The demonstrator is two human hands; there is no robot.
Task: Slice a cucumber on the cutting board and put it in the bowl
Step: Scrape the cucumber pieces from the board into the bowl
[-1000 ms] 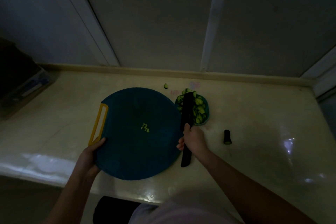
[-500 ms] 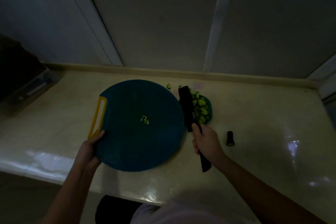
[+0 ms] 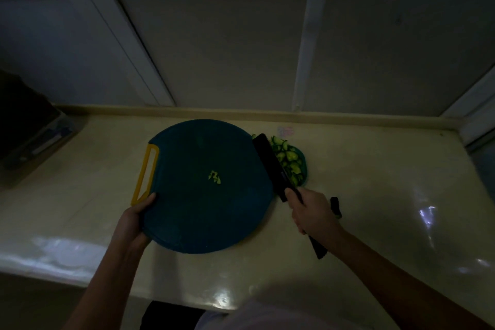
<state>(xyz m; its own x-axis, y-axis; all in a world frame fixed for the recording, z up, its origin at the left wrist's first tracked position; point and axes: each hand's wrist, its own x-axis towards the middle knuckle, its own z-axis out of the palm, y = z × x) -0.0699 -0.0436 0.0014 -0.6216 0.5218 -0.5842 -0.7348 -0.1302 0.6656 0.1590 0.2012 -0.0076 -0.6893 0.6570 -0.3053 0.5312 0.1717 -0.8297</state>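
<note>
Holding the knife [image 3: 276, 166] in my right hand [image 3: 312, 213], fingers clenched round its handle, I keep the blade along the right edge of the cutting board [image 3: 206, 185], its long axis running from my hand up and left over the bowl [image 3: 304, 166]. My left hand [image 3: 134, 220] grips the board's near-left rim by the yellow handle [image 3: 146, 174]. Cucumber slices [image 3: 288, 158] fill the bowl just right of the blade. A few scraps [image 3: 214, 177] lie mid-board, left of the blade and between both hands; the knife hand appears nearer. A dark end piece [image 3: 336, 207] rests on the bench [image 3: 375, 195] beside my right hand.
</note>
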